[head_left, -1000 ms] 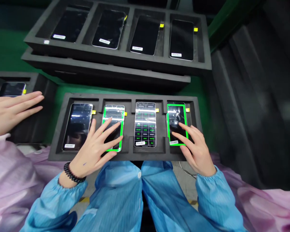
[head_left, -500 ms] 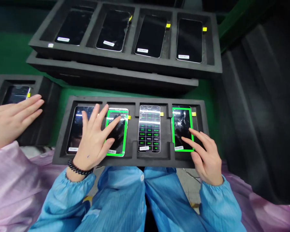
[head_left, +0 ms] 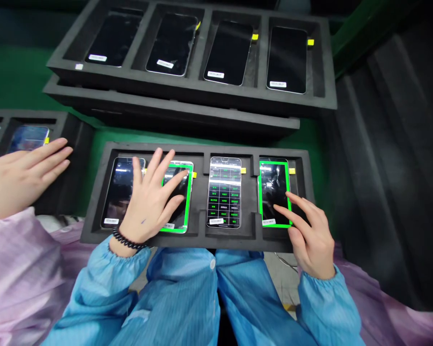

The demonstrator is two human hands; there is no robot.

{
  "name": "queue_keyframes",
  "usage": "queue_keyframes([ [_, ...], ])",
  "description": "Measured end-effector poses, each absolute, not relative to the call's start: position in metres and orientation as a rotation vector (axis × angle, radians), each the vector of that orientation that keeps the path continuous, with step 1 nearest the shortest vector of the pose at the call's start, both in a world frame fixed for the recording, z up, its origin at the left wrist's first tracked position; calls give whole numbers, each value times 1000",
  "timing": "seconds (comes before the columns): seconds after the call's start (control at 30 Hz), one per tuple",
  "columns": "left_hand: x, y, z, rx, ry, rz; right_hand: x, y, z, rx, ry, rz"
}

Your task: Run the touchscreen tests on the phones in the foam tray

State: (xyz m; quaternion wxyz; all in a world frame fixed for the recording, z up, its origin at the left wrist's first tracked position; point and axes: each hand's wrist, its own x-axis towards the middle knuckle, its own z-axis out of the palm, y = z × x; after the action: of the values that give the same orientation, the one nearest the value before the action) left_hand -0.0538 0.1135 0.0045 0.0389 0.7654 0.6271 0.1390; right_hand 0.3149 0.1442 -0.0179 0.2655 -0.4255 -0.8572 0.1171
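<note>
In front of me a dark foam tray [head_left: 198, 241] holds several phones in separate compartments. My left hand [head_left: 149, 202] is spread over the second phone [head_left: 178, 209], whose dark screen has a green border; the index finger reaches its upper right. Part of that phone lies hidden under the hand. My right hand [head_left: 312, 235] has its fingers apart, with a fingertip at the green-bordered screen of the rightmost phone [head_left: 274, 182]. Between them, a phone [head_left: 224, 192] displays a grid of green text. The leftmost phone [head_left: 120, 192] has a dark screen and a white label.
Behind, a stacked foam tray [head_left: 187, 84] carries several dark-screened phones with white labels and yellow tabs. At the left, a co-worker's hand [head_left: 29, 173] rests over another foam tray [head_left: 63, 125] with phones. A black ridged surface [head_left: 389, 168] stands at the right.
My left hand has shifted right and slightly up across the second phone. My right hand stays almost in place at the rightmost phone. At the left, the co-worker's phone screen has brightened.
</note>
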Motion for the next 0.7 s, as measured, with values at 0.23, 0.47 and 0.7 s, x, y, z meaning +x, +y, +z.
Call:
queue_keyframes([
  [0.23, -76, 70, -5, 1992, 2261, 838, 311, 143, -15, -1148, -2250, 278],
  [0.47, -87, 51, -23, 1742, 2369, 896, 233, 142, 2, -880, -2420, 387],
  [0.7, -88, 50, -21, 1756, 2308, 1031, 163, 134, 7, -494, -2688, 510],
])
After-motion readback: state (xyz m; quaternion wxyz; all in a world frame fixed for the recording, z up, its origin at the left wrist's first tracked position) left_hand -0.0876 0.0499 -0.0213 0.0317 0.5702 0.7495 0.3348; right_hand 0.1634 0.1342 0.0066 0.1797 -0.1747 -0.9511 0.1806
